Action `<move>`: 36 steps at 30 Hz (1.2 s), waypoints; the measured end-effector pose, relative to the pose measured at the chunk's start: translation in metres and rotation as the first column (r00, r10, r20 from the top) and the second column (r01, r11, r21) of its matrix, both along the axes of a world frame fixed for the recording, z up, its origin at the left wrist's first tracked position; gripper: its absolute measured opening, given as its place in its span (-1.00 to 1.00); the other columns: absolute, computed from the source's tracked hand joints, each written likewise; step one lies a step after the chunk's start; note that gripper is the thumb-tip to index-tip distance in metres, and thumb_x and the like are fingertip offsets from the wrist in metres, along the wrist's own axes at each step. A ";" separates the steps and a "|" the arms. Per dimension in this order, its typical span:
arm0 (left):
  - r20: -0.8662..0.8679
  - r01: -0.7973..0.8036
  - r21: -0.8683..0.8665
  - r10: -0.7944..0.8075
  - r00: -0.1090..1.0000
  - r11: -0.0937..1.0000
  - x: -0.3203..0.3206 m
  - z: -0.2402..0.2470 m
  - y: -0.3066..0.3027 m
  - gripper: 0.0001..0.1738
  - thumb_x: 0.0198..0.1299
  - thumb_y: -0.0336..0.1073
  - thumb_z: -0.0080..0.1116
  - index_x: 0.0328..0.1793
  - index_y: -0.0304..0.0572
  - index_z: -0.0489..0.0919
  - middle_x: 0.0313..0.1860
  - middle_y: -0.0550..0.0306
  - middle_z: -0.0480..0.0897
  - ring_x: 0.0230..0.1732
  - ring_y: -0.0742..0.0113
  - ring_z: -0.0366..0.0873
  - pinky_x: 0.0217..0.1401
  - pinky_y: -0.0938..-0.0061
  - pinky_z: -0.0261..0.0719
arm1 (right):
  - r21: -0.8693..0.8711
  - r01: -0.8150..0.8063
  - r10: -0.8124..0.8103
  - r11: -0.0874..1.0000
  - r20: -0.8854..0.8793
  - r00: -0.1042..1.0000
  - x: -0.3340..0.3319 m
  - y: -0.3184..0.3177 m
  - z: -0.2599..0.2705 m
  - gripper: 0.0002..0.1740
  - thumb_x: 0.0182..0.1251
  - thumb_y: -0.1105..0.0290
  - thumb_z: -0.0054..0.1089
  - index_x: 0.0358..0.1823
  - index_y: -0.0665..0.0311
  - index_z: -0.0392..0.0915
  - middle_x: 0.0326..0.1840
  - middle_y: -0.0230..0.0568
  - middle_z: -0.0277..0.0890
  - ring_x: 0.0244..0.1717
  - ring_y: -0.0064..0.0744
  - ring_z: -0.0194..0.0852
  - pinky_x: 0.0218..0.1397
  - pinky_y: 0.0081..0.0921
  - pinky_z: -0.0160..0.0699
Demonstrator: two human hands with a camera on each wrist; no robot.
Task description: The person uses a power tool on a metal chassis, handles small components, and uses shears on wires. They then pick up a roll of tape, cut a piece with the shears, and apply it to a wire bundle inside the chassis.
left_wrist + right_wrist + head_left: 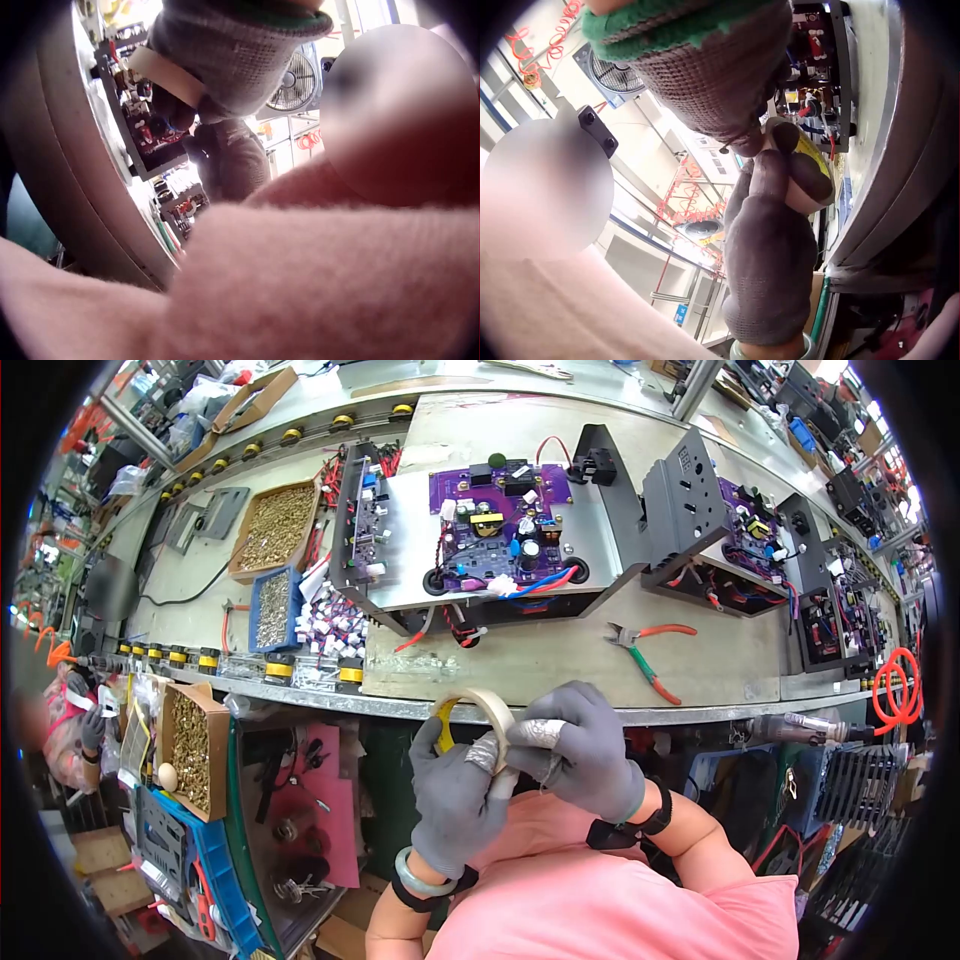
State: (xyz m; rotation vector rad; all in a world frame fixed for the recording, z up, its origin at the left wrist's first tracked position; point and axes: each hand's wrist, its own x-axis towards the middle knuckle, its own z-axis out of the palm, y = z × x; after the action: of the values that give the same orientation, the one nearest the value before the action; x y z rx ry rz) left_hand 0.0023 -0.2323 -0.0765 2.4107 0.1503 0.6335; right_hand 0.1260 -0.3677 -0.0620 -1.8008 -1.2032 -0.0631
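Note:
A roll of cream masking tape (pixel 492 707) with a yellow inner core is held up at the bench's front edge, before the person's chest. The left hand (pixel 455 805), in a grey glove, grips the roll with fingers inside its ring, which show in the right wrist view through the roll (pixel 801 201). From the other side, the gloved right hand (pixel 590 755) pinches at the roll's near edge, its fingertips close by the left thumb. Silvery tape wraps fingers of both gloves. In the left wrist view the roll (pixel 169 75) is partly covered by the glove.
An open metal chassis with a purple circuit board (pixel 500 510) stands on the bench, a second chassis (pixel 690 510) to its right. Green-and-red-handled cutters (pixel 645 660) lie in front. Screw boxes (pixel 278 525) and white connectors (pixel 330 625) sit left. A power screwdriver (pixel 805 728) lies at right.

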 end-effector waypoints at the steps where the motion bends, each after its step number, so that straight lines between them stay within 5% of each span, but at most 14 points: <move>1: 0.042 0.001 -0.010 0.000 0.999 1.000 0.000 -0.001 0.000 -0.63 0.09 -0.35 0.31 0.06 -0.26 0.69 -0.46 0.10 0.66 -0.40 0.19 0.64 0.42 -0.01 0.29 | 0.001 0.005 -0.005 1.000 0.007 1.000 -0.001 -0.001 -0.001 -0.63 -0.09 0.33 0.55 -0.18 0.10 0.67 -0.23 -0.33 0.57 -0.27 -0.15 0.51 -0.16 -0.22 0.45; 11: -0.006 0.050 0.094 -0.049 0.999 0.994 0.003 0.009 0.004 -0.65 0.08 -0.33 0.34 0.01 -0.30 0.68 -0.50 0.12 0.63 -0.43 0.20 0.62 0.48 -0.09 0.25 | -0.012 -0.057 0.058 0.998 0.055 0.997 0.010 0.004 0.005 -0.72 0.00 0.43 0.41 -0.26 0.17 0.49 -0.28 -0.24 0.49 -0.30 -0.08 0.47 -0.20 -0.18 0.41; 18: 0.043 0.068 -0.065 -0.065 0.997 0.996 0.006 0.008 -0.003 -0.70 0.06 -0.38 0.30 -0.03 -0.22 0.69 -0.47 0.12 0.66 -0.41 0.18 0.65 0.43 -0.02 0.33 | 0.093 0.029 -0.040 0.995 0.115 0.993 0.022 0.004 -0.001 -0.74 -0.01 0.52 0.34 -0.28 0.19 0.46 -0.32 -0.19 0.46 -0.34 -0.05 0.45 -0.27 -0.19 0.42; 21: 0.069 0.087 -0.162 -0.077 0.995 0.983 0.005 0.004 -0.001 -0.70 0.04 -0.40 0.30 -0.04 -0.23 0.70 -0.41 0.09 0.69 -0.34 0.09 0.68 0.40 -0.01 0.36 | 0.120 0.044 -0.038 0.992 -0.052 0.998 0.027 0.004 -0.008 -0.79 0.04 0.54 0.31 -0.30 0.24 0.47 -0.34 -0.15 0.48 -0.38 -0.04 0.45 -0.30 -0.26 0.45; 23: 0.092 0.105 -0.223 -0.086 0.992 0.969 0.001 -0.002 0.000 -0.69 0.03 -0.41 0.30 -0.05 -0.26 0.70 -0.37 0.05 0.71 -0.30 0.01 0.69 0.39 -0.01 0.38 | 0.083 0.026 0.012 0.996 -0.422 0.907 0.028 0.001 -0.012 -0.89 0.17 0.53 0.25 -0.31 0.31 0.49 -0.37 -0.13 0.49 -0.40 -0.17 0.49 -0.29 -0.36 0.48; 26: 0.035 0.098 -0.410 -0.092 0.995 0.907 -0.011 -0.011 0.004 -0.72 0.03 -0.44 0.29 -0.08 -0.30 0.68 -0.29 0.00 0.72 -0.12 -0.03 0.69 0.38 0.01 0.39 | 0.044 0.049 -0.007 0.998 -0.660 0.751 0.029 -0.001 -0.016 -0.93 0.32 0.50 0.16 -0.30 0.36 0.50 -0.38 -0.20 0.51 -0.39 -0.36 0.52 -0.27 -0.45 0.48; 27: -0.032 0.036 -0.571 -0.066 0.997 0.820 -0.016 -0.012 0.007 -0.73 0.03 -0.45 0.28 -0.09 -0.31 0.67 -0.28 0.00 0.71 -0.04 -0.01 0.66 0.37 0.06 0.40 | 0.046 0.054 -0.010 0.998 -0.660 0.752 0.031 -0.001 -0.020 -0.93 0.32 0.50 0.16 -0.30 0.36 0.50 -0.38 -0.20 0.51 -0.39 -0.36 0.52 -0.27 -0.45 0.48; 29: -0.172 -0.126 -0.801 -0.023 0.985 0.585 -0.022 -0.011 0.012 -0.78 0.06 -0.48 0.24 -0.13 -0.33 0.66 -0.30 0.05 0.66 0.06 0.14 0.58 0.33 0.18 0.40 | -0.084 0.064 -0.105 0.994 -0.828 0.551 0.039 -0.001 -0.028 -0.85 0.42 0.41 0.11 -0.23 0.38 0.54 -0.38 -0.30 0.53 -0.36 -0.45 0.53 -0.23 -0.49 0.52; 30: -0.103 -0.014 -0.745 -0.094 0.990 0.667 -0.020 -0.015 0.023 -0.79 0.25 -0.34 0.10 -0.11 -0.32 0.61 -0.40 0.21 0.59 -0.38 0.51 0.45 -0.21 0.56 0.42 | -0.079 0.066 -0.102 0.995 -0.827 0.553 0.040 -0.002 -0.026 -0.85 0.42 0.41 0.11 -0.23 0.38 0.54 -0.38 -0.30 0.53 -0.36 -0.45 0.53 -0.23 -0.49 0.52; 32: -0.205 -0.182 -0.866 0.002 0.979 0.466 -0.016 -0.004 0.028 -0.81 0.27 -0.33 0.09 -0.12 -0.30 0.60 -0.41 0.22 0.58 -0.40 0.51 0.45 -0.22 0.56 0.41 | 0.033 0.039 0.020 0.999 -0.955 0.296 0.038 -0.004 -0.022 -0.70 0.41 0.24 0.17 -0.20 0.40 0.54 -0.24 -0.22 0.50 -0.24 -0.49 0.48 -0.12 -0.52 0.49; 33: -0.203 -0.210 -0.911 0.057 0.977 0.354 -0.014 -0.004 0.031 -0.81 0.27 -0.33 0.08 -0.11 -0.28 0.59 -0.34 0.18 0.61 -0.37 0.49 0.47 -0.20 0.55 0.43 | 0.037 0.038 0.025 0.999 -0.955 0.294 0.035 -0.005 -0.028 -0.70 0.41 0.24 0.17 -0.20 0.40 0.54 -0.24 -0.22 0.50 -0.24 -0.49 0.48 -0.12 -0.52 0.49; 35: -0.159 -0.228 -0.895 0.204 0.966 0.384 -0.004 0.000 0.034 -0.71 0.27 -0.37 0.12 0.08 -0.33 0.60 -0.14 0.11 0.66 -0.20 0.43 0.57 -0.04 0.50 0.53 | 0.279 0.020 0.276 0.960 -0.956 0.094 0.027 -0.006 -0.042 -0.65 0.45 0.22 0.17 -0.06 0.43 0.57 -0.20 -0.22 0.55 -0.23 -0.43 0.55 -0.07 -0.49 0.55; 36: -0.143 -0.266 -0.862 0.295 0.945 0.432 0.002 0.005 0.033 -0.66 0.25 -0.44 0.15 0.15 -0.36 0.60 -0.09 0.08 0.69 -0.15 0.40 0.61 0.02 0.46 0.58 | 0.281 0.015 0.278 0.960 -0.956 0.095 0.026 -0.007 -0.043 -0.65 0.45 0.22 0.17 -0.06 0.43 0.57 -0.20 -0.22 0.55 -0.23 -0.43 0.55 -0.07 -0.49 0.55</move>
State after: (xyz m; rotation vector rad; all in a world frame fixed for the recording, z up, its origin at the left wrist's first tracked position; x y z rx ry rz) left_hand 0.0046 -0.1994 -0.0716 1.3433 0.7089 0.5373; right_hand 0.1518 -0.3751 -0.1052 -1.0020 -0.2400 1.0012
